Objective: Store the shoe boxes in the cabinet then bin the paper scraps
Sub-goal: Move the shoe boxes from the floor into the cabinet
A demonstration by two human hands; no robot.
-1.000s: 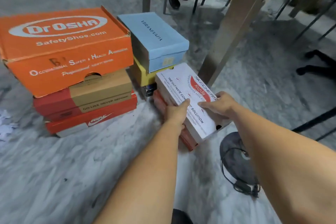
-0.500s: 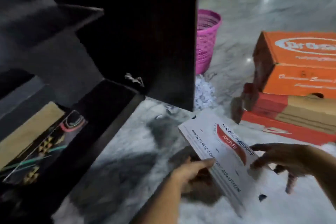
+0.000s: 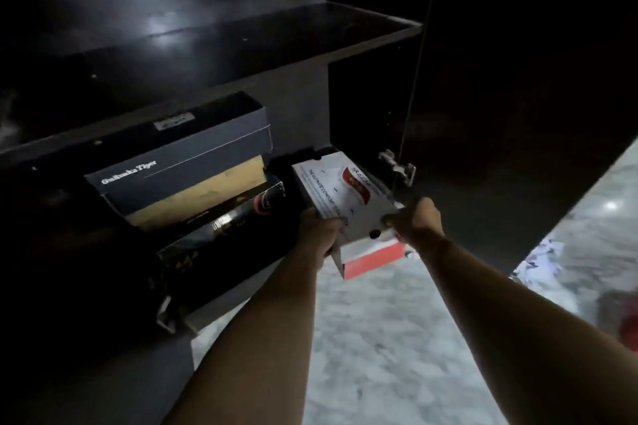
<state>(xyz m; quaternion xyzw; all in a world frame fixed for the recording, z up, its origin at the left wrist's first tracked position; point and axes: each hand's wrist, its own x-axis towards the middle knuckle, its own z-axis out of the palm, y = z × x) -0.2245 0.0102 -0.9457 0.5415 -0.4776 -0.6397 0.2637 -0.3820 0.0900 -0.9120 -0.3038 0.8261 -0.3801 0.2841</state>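
A white shoe box [image 3: 341, 193] with a red logo and a red lower part sits half inside the bottom shelf of a dark cabinet [image 3: 241, 34], its near end sticking out over the floor. My left hand [image 3: 319, 229] grips its near left corner. My right hand [image 3: 416, 217] grips its near right corner. To its left in the same shelf lies a dark blue box [image 3: 179, 162] with a tan base, stacked on a black box [image 3: 221, 231]. White paper scraps [image 3: 538, 260] lie on the floor at the right.
The open cabinet door [image 3: 518, 97] stands right of the box, with hinges [image 3: 397, 166] near my right hand. An upper shelf [image 3: 276, 28] holds nothing visible. Grey marble floor [image 3: 397, 338] spreads below. A red blurred object [image 3: 628, 328] shows at the right edge.
I turned from the stacks of boxes on the floor to the cabinet. The white box, held in both hands, went from the floor pile into the bottom shelf opening.
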